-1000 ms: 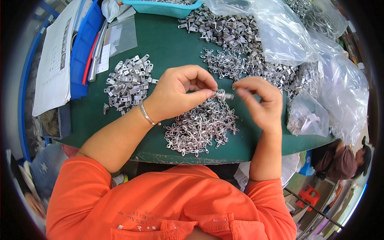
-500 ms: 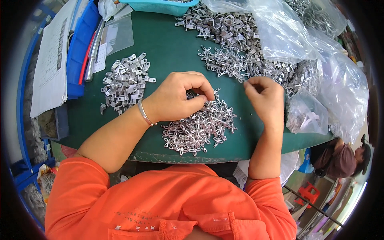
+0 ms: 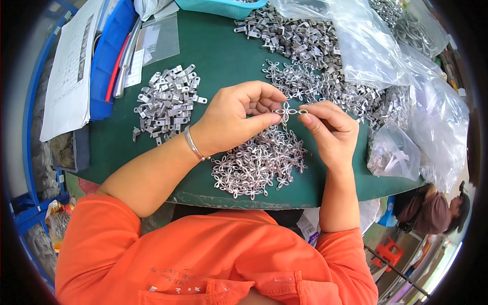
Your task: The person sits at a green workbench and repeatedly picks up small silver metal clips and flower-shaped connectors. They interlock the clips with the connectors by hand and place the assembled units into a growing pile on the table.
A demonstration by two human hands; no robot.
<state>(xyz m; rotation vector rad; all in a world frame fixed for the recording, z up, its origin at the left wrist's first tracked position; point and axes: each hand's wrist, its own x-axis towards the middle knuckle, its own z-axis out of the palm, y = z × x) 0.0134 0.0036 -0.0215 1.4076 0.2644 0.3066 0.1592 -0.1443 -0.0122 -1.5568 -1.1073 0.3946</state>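
Observation:
Between my two hands is a silvery flower-shaped metal link (image 3: 285, 112) with open petals. My left hand (image 3: 226, 119) is closed, pinching its left side between thumb and forefinger. From the right, my right hand (image 3: 333, 132) pinches the small oval end at the link's right tip; whether this is a separate piece I cannot tell. Just below the hands lies a pile of similar flower links (image 3: 259, 162) on the green tabletop (image 3: 213, 46). Left of my left hand sits a pile of small metal brackets (image 3: 170, 101). Another heap of flower links (image 3: 290, 79) lies beyond the hands.
A big heap of brackets (image 3: 292, 38) spreads at the far right, partly under clear plastic bags (image 3: 368, 51). At the left stand a blue bin (image 3: 104, 66) and paper sheets (image 3: 71, 71). A turquoise basket (image 3: 221, 7) is at the back. Another person (image 3: 432, 211) is at far right.
My right hand has moved left from beside the far heap to meet my left hand. My left hand has lifted off the near pile, and a flower link now shows between them.

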